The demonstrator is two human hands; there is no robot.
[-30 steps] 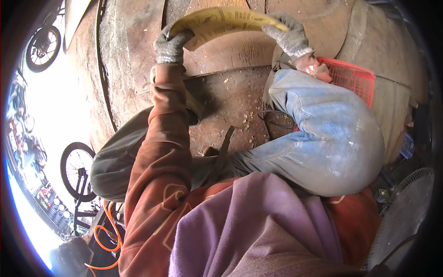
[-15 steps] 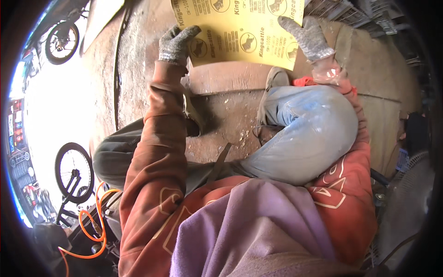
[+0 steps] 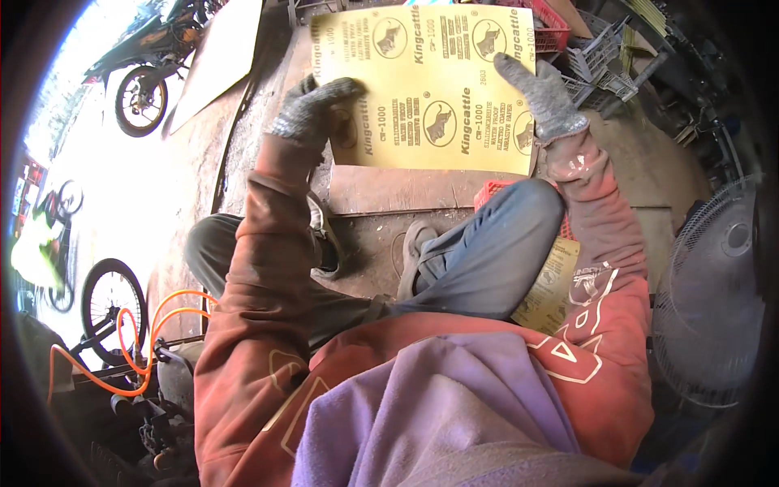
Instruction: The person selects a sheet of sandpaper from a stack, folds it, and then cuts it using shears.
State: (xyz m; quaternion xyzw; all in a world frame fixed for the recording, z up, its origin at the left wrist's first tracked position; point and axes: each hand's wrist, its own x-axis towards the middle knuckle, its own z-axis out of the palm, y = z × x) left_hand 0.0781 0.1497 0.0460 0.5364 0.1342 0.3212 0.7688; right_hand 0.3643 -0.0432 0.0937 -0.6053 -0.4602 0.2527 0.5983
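Both my hands, in grey knit gloves, hold up a large yellow sheet of sandpaper point(image 3: 422, 146) with dark print on its back. My left hand point(image 3: 315, 109) grips its left edge, thumb lying across the printed face. My right hand point(image 3: 545, 96) pinches the right edge, thumb on top. The other fingers are mostly hidden behind the sheet, which hangs above a brown board point(image 3: 398, 191) in front of my legs. Another printed yellow sheet point(image 3: 553, 284) lies beside my right knee, partly covered by my leg and sleeve.
A red plastic crate point(image 3: 489, 193) shows behind my right knee. Farther off stand another red crate point(image 3: 552, 28) and grey crates point(image 3: 596, 69). A fan point(image 3: 706, 300) stands at right. To the left are an orange hose point(image 3: 122, 390), a bicycle wheel point(image 3: 114, 308) and a motorcycle point(image 3: 154, 73).
The view has shifted, showing more of the sheet and the fan. My right knee has moved inward, and the second sheet beside it has come into view. Both hands keep their hold.
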